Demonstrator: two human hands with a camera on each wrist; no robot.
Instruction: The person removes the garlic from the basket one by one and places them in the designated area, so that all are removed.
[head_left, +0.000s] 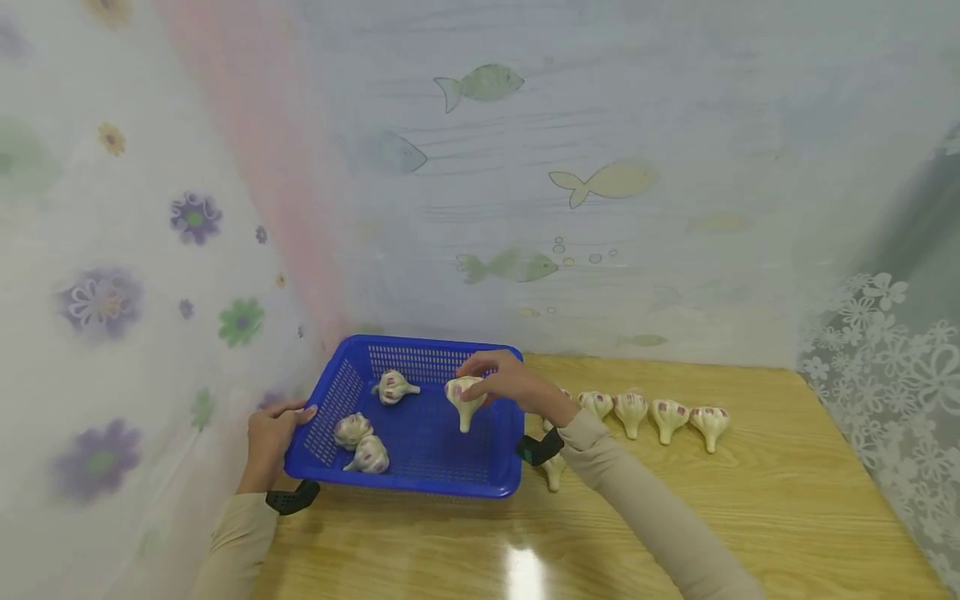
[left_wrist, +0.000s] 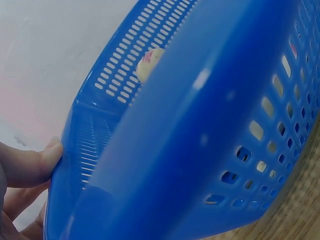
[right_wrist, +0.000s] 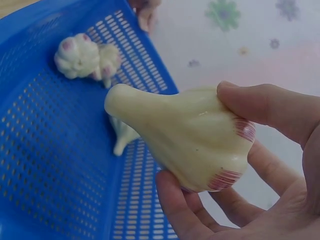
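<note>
My right hand (head_left: pixel 504 379) holds a garlic bulb (right_wrist: pixel 185 135) between thumb and fingers, above the right part of a blue plastic basket (head_left: pixel 435 486). The bulb is cream with purple-red patches, its stem pointing down in the head view. On the basket's left rim rests my left hand (head_left: pixel 273 437), its thumb over the edge and fingers behind the outer side, as the left wrist view shows. Inside the basket lie one garlic bulb (head_left: pixel 393 387) near the back and two more bulbs (head_left: pixel 370 454) together at the front left.
Right of the basket, several garlic bulbs (head_left: pixel 667 418) stand in a row on the wooden table (head_left: pixel 787 500). Another bulb (head_left: pixel 553 473) lies nearer, partly hidden by the right wrist's camera. Patterned curtains (head_left: pixel 675 100) hang behind and at the sides.
</note>
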